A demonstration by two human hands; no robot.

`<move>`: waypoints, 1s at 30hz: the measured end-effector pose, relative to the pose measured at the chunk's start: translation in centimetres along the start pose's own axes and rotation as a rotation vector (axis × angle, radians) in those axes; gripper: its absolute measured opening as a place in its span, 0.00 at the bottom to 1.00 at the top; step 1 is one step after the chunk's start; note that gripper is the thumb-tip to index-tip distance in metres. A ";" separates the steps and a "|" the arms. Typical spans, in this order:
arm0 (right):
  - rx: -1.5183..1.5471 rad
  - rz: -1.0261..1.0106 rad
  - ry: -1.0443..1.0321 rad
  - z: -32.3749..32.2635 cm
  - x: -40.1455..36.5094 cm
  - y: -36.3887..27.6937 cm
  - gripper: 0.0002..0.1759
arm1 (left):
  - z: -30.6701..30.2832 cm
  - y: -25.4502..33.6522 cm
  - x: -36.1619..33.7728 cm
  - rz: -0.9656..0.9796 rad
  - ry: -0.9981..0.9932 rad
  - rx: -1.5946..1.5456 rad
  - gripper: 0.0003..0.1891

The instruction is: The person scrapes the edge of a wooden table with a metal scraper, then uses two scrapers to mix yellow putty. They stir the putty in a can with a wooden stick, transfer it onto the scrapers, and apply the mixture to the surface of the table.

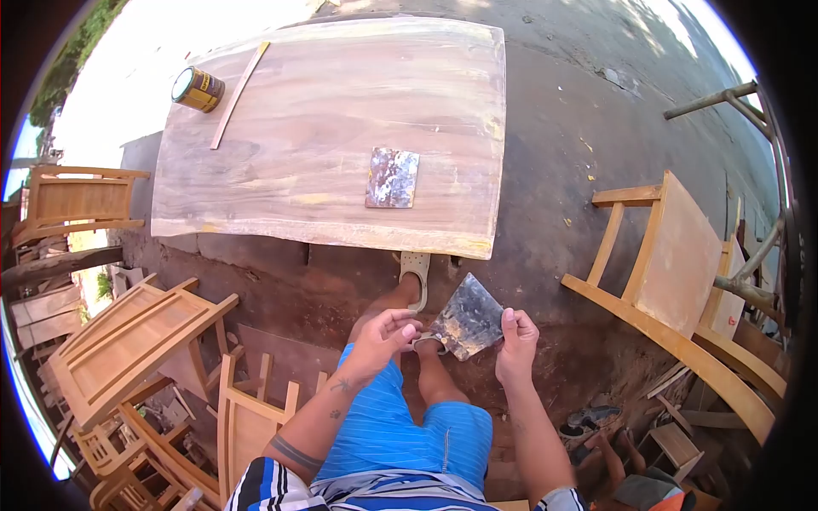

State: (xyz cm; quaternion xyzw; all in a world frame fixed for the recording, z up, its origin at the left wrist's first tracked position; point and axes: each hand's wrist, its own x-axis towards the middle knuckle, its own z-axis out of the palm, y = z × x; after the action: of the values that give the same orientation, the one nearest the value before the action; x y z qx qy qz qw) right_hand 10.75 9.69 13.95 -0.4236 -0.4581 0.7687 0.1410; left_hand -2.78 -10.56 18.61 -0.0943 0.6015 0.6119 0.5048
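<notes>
My right hand (pixel 516 341) pinches the right edge of a thin square plate (pixel 468 317), dark and smeared with dried paint or filler, tilted in front of my legs. My left hand (pixel 388 336) is by the plate's left corner, its fingers curled together toward the thumb; whether anything small is between them I cannot make out. Ahead of both hands stands a pale wooden tabletop (pixel 315 119) with whitish and yellowish smears. A second paint-stained square plate (pixel 393 177) lies flat near its front edge.
An open can (pixel 198 89) and a thin wooden strip (pixel 240 95) are on the tabletop's left part. Wooden chairs stand at left (pixel 141 345) and right (pixel 673 264). Another person's legs (pixel 613 460) show at lower right. A metal frame (pixel 750 106) is at far right.
</notes>
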 end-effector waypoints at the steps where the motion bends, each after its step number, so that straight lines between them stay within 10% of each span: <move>1: -0.024 -0.008 -0.065 2.1 0.3 0.2 0.15 | -0.4 0.6 -0.3 0.090 -0.005 -0.001 0.20; 5: -0.278 -0.034 -0.229 11.0 1.3 -1.7 0.18 | -5.0 4.5 0.2 -0.054 -0.159 0.135 0.16; 10: -0.260 -0.091 0.091 16.3 8.0 -3.1 0.12 | -15.0 9.5 4.1 0.152 0.194 -0.002 0.11; 14: -0.649 -0.233 0.133 20.8 12.8 -2.1 0.33 | -21.3 14.4 9.1 0.095 0.158 0.224 0.30; 19: -1.127 -0.254 0.236 24.1 15.0 0.8 0.48 | -34.6 27.0 13.4 0.558 0.929 0.890 0.44; 24: -1.280 -0.190 0.367 27.5 14.9 1.8 0.54 | -44.7 44.1 18.9 0.482 1.279 1.265 0.59; 30: -1.273 -0.155 0.438 28.6 15.0 1.5 0.56 | -47.9 47.8 22.5 0.190 0.944 1.330 0.59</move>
State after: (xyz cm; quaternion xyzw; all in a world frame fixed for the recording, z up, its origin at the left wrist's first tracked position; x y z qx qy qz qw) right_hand -20.35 1.27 11.21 -0.5358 -0.8114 0.2334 0.0085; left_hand -71.97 -27.87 20.57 0.0284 0.9931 0.0634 0.0949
